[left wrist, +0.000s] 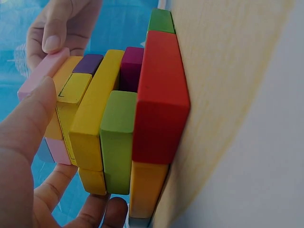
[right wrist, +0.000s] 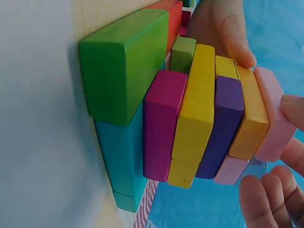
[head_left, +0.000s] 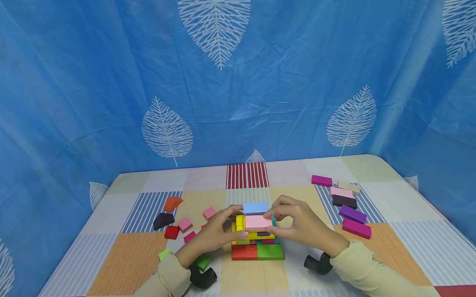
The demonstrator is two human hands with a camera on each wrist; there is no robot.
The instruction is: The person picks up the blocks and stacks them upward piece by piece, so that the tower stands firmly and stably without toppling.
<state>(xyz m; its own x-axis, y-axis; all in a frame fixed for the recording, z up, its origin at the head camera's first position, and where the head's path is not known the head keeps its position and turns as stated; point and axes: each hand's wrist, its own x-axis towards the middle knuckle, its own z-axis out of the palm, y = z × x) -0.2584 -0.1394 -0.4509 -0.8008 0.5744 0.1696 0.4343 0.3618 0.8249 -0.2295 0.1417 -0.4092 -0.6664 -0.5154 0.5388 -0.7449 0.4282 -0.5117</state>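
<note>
A layered tower of coloured blocks (head_left: 244, 252) stands before me, with red and green blocks at its base and yellow, purple and magenta ones higher up. At its top front lies a pink block (head_left: 258, 222); a light blue block (head_left: 256, 207) shows behind. My right hand (head_left: 305, 222) pinches the pink block's right end between thumb and finger. My left hand (head_left: 209, 234) grips the tower's left side, thumb in front near the pink block and fingers behind. In the left wrist view those fingers partly hide behind the yellow block (left wrist: 90, 149) and light green block (left wrist: 116, 152).
Left of the tower lie loose pieces: an orange one (head_left: 172, 203), a black one (head_left: 163, 221), a red one (head_left: 172, 232) and several pink ones. To the right is a row with purple (head_left: 352, 214), magenta (head_left: 356, 228) and black (head_left: 344, 201) blocks. A blue curtain (head_left: 236, 100) hangs behind.
</note>
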